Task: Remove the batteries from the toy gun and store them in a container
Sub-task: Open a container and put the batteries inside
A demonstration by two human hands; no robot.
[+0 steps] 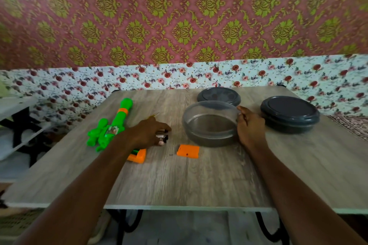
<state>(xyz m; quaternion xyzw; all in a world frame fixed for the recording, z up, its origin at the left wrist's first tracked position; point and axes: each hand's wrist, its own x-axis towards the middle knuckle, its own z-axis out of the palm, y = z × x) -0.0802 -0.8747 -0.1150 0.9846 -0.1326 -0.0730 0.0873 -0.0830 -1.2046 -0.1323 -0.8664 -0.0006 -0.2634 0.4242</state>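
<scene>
— Where are the batteries?
— The small silver cylindrical batteries [162,135] are in the left hand [148,132]. Its curled fingers pinch them low over the grey wooden tabletop [179,181], left of the middle.
— And the gun?
— The bright green plastic toy gun [111,125] lies near the left edge. A flat orange plastic cover [188,151] lies apart from it, toward the front.
— The other hand?
— The right hand [250,127] grips the right rim of the open round translucent grey container [209,137], thumb and fingers curled on it. A dark grey round lid [219,94] lies just behind it at the back edge. A second, lidded grey container [289,113] stands near the back right corner.
</scene>
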